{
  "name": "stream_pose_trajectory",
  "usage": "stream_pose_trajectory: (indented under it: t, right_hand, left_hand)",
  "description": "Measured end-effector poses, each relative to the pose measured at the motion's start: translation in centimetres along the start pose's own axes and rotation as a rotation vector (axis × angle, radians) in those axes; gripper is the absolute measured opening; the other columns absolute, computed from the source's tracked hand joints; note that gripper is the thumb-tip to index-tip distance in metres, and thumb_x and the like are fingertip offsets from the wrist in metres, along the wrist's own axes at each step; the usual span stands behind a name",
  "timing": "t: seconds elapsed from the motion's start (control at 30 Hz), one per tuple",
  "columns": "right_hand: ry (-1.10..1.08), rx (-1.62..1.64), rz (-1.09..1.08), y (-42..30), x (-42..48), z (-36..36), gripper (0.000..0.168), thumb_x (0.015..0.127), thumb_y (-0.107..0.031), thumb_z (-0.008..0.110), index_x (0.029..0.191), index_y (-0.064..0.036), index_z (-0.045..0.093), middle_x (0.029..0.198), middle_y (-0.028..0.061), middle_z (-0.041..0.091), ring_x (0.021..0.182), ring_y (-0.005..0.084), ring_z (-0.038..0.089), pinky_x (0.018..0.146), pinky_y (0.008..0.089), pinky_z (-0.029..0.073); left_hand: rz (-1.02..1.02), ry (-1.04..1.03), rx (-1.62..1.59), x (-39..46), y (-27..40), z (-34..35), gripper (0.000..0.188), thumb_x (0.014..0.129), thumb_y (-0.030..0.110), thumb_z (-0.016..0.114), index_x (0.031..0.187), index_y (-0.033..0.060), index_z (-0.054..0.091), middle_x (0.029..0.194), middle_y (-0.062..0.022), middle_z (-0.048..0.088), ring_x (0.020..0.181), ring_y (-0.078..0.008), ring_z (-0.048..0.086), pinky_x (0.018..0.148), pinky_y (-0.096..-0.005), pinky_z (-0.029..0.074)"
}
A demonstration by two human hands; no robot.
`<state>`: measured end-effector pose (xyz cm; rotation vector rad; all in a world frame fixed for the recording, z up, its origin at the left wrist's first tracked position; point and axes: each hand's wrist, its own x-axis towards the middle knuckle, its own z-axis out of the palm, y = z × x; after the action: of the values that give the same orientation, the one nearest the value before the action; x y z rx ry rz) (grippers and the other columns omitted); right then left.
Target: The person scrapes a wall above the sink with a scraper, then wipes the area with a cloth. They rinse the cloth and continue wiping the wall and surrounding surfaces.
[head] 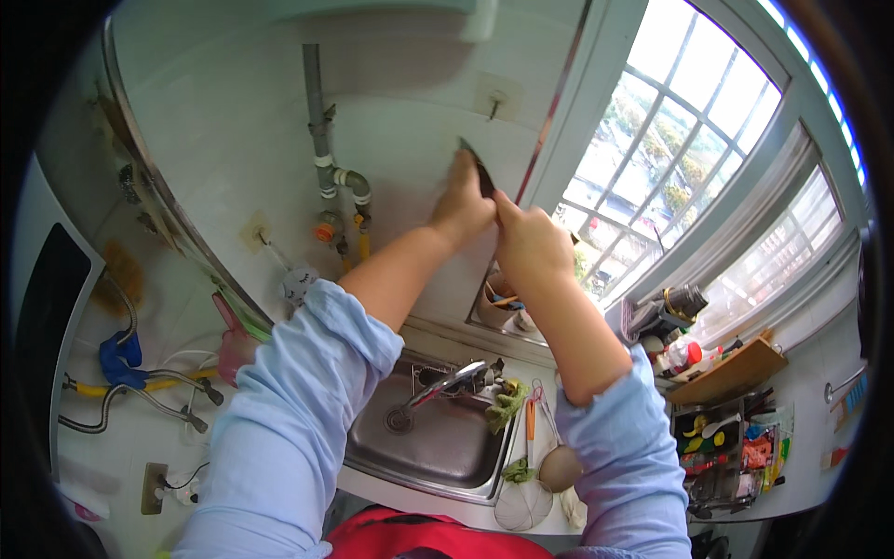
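Observation:
Both my arms are raised in front of the tiled wall, above the stainless steel sink (pixel 433 447). A dark, flat, blade-like object (pixel 482 173) is held between my hands; its exact kind cannot be told. My left hand (pixel 466 202) grips it along its side, with the tip showing above the fingers. Close against it, my right hand (pixel 534 241) has its fingers curled at the object's lower end. A small dark piece shows at the right edge of my right hand; whether it belongs to the same object is unclear.
The barred window (pixel 670 140) is at the right. A faucet (pixel 447 383) arches over the sink, with a wire strainer (pixel 524 504) beside it. Grey pipes (pixel 318 119) run down the wall. Farther right are a wooden board (pixel 730 370) and a rack of bottles and packets (pixel 726 454).

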<state>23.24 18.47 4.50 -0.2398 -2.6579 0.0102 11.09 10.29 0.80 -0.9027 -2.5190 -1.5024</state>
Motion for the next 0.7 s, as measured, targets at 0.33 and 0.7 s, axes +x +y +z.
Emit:
stream_pose_trajectory:
  t: [0.33, 0.7]
  right_hand:
    - [0.175, 0.142, -0.033, 3.5, -0.6, 1.9, 0.03, 0.089, -0.021, 0.056, 0.118, -0.023, 0.062, 0.074, 0.0134, 0.063, 0.068, 0.0328, 0.064, 0.061, 0.0426, 0.051]
    - [0.036, 0.116, -0.009, -0.2, 0.3, -1.0, 0.037, 0.088, -0.016, 0.051, 0.124, -0.017, 0.057, 0.078, 0.0172, 0.064, 0.074, 0.0355, 0.065, 0.066, 0.0431, 0.053]
  left_hand:
    - [0.035, -0.015, 0.038, -0.4, 2.4, 1.1, 0.088, 0.078, 0.018, 0.053, 0.145, -0.0074, 0.002, 0.153, -0.0255, -0.003, 0.142, -0.0363, 0.013, 0.114, -0.0347, 0.023]
    - [0.083, 0.048, -0.007, 0.7, 1.0, -0.5, 0.087, 0.078, 0.019, 0.054, 0.146, -0.0055, 0.007, 0.153, -0.0259, 0.007, 0.142, -0.035, 0.013, 0.115, -0.0347, 0.02]
